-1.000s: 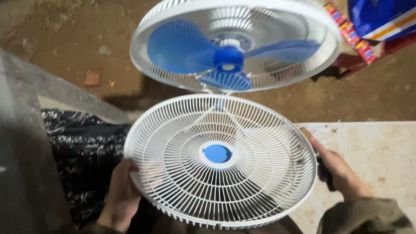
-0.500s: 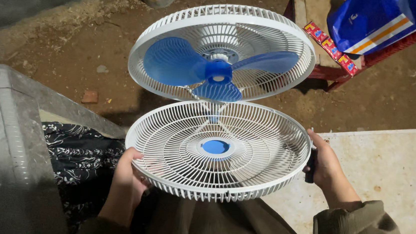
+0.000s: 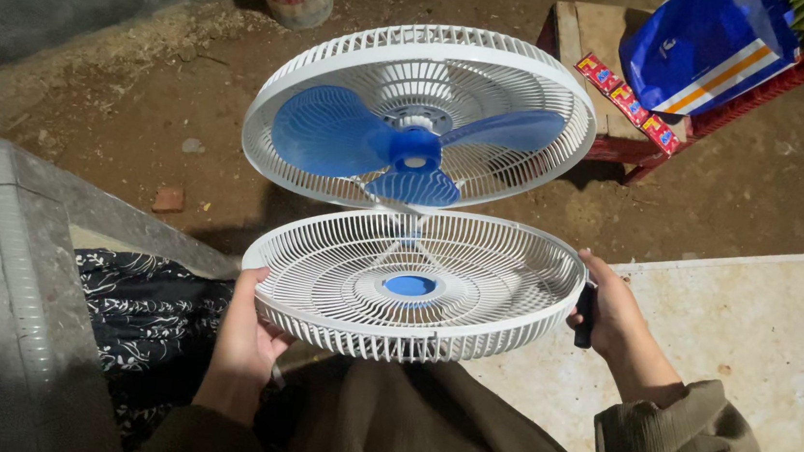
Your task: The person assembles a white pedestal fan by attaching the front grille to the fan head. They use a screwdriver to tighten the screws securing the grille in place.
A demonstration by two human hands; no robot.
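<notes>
Both hands, left (image 3: 242, 338) and right (image 3: 613, 312), fingers gripping opposite rim edges, hold the front grille (image 3: 413, 283) just below the blades (image 3: 413, 149); it should be kept level and centred.

Front grille (image 3: 416, 290) white glossy plastic; blades (image 3: 409, 149) blue semi-clear plastic; ground (image 3: 764, 190) rough dirt

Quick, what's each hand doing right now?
Left hand: gripping the front fan guard's rim.
Right hand: on the guard's opposite rim, also holding a dark tool.
</notes>
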